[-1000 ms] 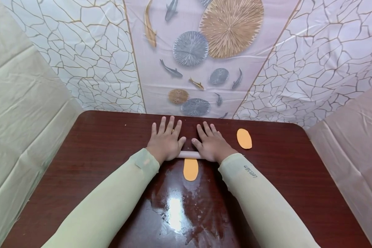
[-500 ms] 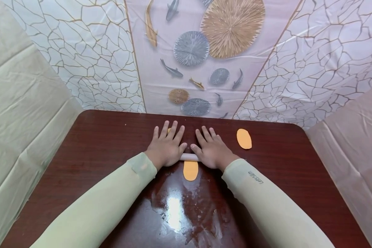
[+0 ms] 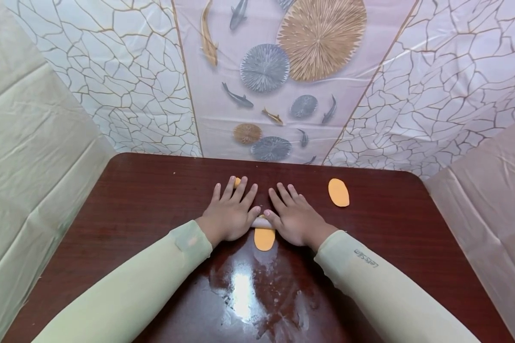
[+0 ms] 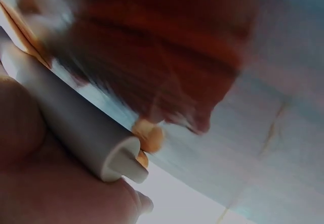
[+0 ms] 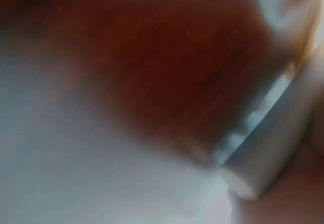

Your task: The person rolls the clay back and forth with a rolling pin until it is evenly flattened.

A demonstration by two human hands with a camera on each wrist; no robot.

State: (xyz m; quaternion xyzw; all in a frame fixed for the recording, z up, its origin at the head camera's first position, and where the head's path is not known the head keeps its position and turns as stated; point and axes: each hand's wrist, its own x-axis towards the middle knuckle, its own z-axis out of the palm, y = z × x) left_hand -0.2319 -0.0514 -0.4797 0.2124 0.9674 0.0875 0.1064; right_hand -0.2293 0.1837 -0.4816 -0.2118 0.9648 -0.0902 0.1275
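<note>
Both my hands lie palm down, fingers straight and spread, over a pale, smooth rolling pin (image 3: pixel 262 223). My left hand (image 3: pixel 228 215) presses on its left part and my right hand (image 3: pixel 297 219) on its right part; only the short middle stretch shows between the thumbs. Under the pin sits a flat, rounded strip of orange dough (image 3: pixel 264 240), its near end sticking out toward me. In the left wrist view the rolling pin (image 4: pixel 76 113) shows a recessed end against the palm. The right wrist view has its other end (image 5: pixel 271 148), blurred.
A flat orange oval (image 3: pixel 338 192) lies to the right on the dark red-brown table (image 3: pixel 395 228). Partly hidden behind my left fingers is another small orange piece (image 3: pixel 237 182). A patterned cloth (image 3: pixel 154 95) hangs behind the far edge. Whitish smears mark the near tabletop.
Both hands have slid toward me, bringing the rolling pin nearer over the dough strip, so less of its near end shows. The orange piece behind the left fingers has come into view.
</note>
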